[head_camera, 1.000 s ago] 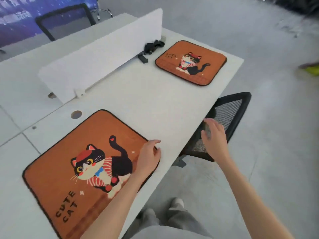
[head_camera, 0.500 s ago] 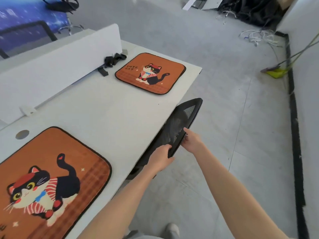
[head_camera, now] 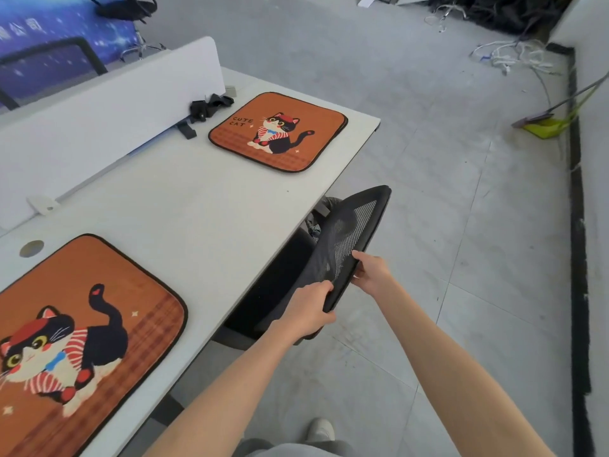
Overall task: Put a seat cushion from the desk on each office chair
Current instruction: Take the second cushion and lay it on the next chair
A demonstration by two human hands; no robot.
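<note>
1. Grey tiled floor [head_camera: 445,225] surrounds a long white counter [head_camera: 204,219]; a white upright divider panel [head_camera: 108,103] runs along the counter's far side.
2. Near seat cushion, orange and square with a dark border and a black-and-white cat in a red beret [head_camera: 82,331], lies flat on the counter at lower left, just beside the front edge. A round cable hole [head_camera: 31,248] sits close to its far corner.
3. Far seat cushion of the same orange cat pattern, lettered "CUTE CAT" [head_camera: 278,131], lies flat near the counter's far end, well apart from the near one.
4. Black plastic clamp parts [head_camera: 206,108] rest between the far cushion and the divider panel.
5. Black mesh-backed office chair [head_camera: 349,239] stands at the counter's front edge, between the two cushions, its seat partly hidden under the counter. No cushion lies on the visible part.
6. Left hand [head_camera: 308,311] grasps the lower corner of the chair's backrest frame, fingers wrapped over the rim.
7. Right hand [head_camera: 370,272] grips the same frame edge slightly higher, thumb on the mesh side, fingers behind.
8. Both bare forearms reach forward from the bottom of the view.
9. Yellow-green dustpan with a long handle [head_camera: 547,127] leans at the right wall; loose white cables [head_camera: 514,56] lie on the floor beyond it.
10. Second black chair back [head_camera: 66,49] shows behind the divider, before a blue printed backdrop [head_camera: 49,24].
</note>
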